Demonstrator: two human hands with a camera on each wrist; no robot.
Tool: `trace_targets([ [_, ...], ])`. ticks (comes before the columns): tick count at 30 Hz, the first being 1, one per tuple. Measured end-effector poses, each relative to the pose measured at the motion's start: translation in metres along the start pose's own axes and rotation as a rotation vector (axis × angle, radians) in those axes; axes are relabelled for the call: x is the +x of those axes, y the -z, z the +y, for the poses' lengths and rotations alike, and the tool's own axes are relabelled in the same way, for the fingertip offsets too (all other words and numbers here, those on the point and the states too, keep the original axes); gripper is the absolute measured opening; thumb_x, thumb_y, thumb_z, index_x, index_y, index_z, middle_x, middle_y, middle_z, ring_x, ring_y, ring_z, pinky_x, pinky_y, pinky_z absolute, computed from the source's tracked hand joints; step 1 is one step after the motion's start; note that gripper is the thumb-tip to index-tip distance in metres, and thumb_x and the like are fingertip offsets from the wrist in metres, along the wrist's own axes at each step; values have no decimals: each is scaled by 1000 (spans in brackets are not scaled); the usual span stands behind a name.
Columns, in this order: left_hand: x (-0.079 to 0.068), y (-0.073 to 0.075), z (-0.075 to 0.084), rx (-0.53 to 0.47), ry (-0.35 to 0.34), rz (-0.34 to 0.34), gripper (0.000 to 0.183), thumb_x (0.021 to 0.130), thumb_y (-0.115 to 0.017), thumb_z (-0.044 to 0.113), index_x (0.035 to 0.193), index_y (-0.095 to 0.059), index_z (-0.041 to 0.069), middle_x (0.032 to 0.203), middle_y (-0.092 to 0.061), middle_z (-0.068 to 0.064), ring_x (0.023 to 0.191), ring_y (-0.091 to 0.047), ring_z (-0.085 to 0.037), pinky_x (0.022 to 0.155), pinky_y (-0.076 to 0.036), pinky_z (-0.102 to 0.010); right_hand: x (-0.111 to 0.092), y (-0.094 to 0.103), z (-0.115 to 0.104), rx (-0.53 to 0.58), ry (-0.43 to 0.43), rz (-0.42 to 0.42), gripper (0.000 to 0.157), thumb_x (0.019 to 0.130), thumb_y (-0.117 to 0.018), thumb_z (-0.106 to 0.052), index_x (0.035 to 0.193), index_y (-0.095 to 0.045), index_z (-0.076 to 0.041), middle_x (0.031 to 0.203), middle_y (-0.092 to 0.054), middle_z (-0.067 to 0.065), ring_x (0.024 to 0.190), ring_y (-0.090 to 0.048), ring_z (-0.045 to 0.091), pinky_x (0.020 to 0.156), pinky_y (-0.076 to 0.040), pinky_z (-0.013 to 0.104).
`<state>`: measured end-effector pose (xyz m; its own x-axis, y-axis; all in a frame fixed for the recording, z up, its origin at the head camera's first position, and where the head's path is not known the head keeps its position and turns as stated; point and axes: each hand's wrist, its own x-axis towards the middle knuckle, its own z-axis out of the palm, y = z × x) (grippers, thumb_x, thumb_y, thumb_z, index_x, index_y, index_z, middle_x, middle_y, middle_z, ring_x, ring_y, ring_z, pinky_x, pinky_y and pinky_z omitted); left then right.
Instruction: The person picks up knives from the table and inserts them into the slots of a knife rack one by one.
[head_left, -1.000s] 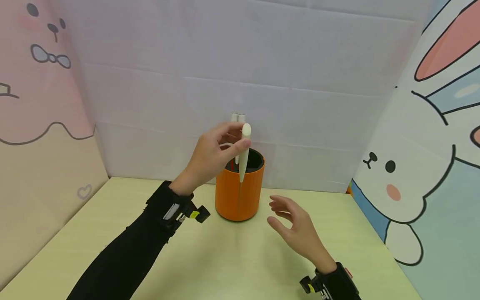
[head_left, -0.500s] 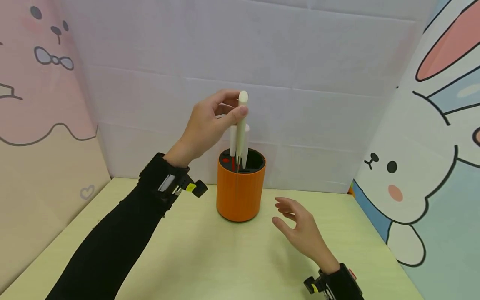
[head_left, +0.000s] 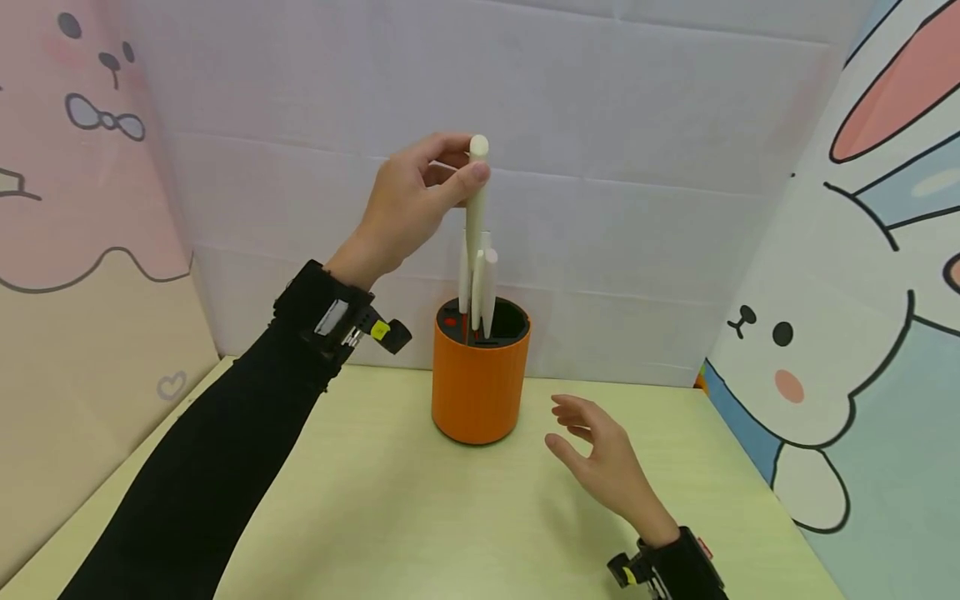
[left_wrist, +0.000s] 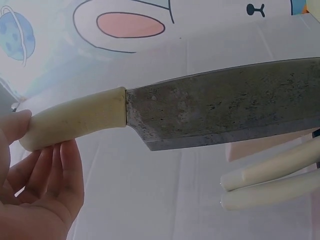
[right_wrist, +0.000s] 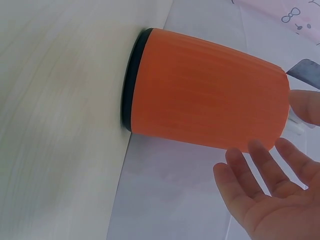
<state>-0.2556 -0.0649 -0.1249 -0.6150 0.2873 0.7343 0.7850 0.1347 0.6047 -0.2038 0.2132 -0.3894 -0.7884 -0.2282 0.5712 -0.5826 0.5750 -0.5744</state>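
Note:
My left hand (head_left: pixel 412 196) pinches the cream handle of a kitchen knife (head_left: pixel 476 196) between thumb and fingers, high over the round orange knife holder (head_left: pixel 477 396). In the left wrist view the knife's broad, dark-spotted blade (left_wrist: pixel 220 105) shows, its tip beyond the frame edge. The blade points down at the holder's black slotted top, and in the right wrist view a bit of blade (right_wrist: pixel 306 72) shows at the rim. Several pale handles (head_left: pixel 489 292) stand up from the slots. My right hand (head_left: pixel 600 458) hovers right of the holder, fingers loosely bent, holding nothing.
The holder stands on a pale yellow table (head_left: pixel 420 525) near its back edge. Behind it rises a white sheet wall (head_left: pixel 637 250). Cartoon-printed panels flank the table, pink and cream on the left (head_left: pixel 82 350), a rabbit on the right (head_left: pixel 885 400).
My left hand has risen, lifting the knife upward, so the other handles now show below it. The right hand has shifted slightly to the right and then stayed still.

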Motion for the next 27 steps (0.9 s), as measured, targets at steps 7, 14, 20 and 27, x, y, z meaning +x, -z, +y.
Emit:
trace_targets([
  [7,8,1,-4,-3,-14,14,33,94,-62,14,124,-56,1,104,-59,-10,92,-60,-19,84,-53,-30,1,0,1,9,-5,-2,49,87,-72,-18,132,-52,-19,119,-59,1,104,-58,16,86,-52,37],
  [14,10,-1,-17,19,-18,12,33,94,-62,14,125,-57,1,105,-59,-10,91,-60,-18,84,-53,-29,3,0,-14,24,6,7,50,85,-72,-7,130,-52,-14,115,-60,6,101,-59,27,85,-52,43],
  [20,10,1,-23,44,-15,26,34,95,-62,15,126,-56,3,106,-59,-9,92,-59,-16,84,-52,-29,6,6,-35,27,25,-1,47,84,-71,-1,128,-53,-4,112,-60,11,98,-59,33,82,-52,47],
  [27,12,2,-24,50,-10,24,35,95,-62,15,127,-55,2,107,-59,-9,92,-59,-17,84,-52,-29,6,4,-33,35,3,2,48,84,-71,0,127,-54,-7,112,-61,9,99,-60,32,84,-52,47],
])
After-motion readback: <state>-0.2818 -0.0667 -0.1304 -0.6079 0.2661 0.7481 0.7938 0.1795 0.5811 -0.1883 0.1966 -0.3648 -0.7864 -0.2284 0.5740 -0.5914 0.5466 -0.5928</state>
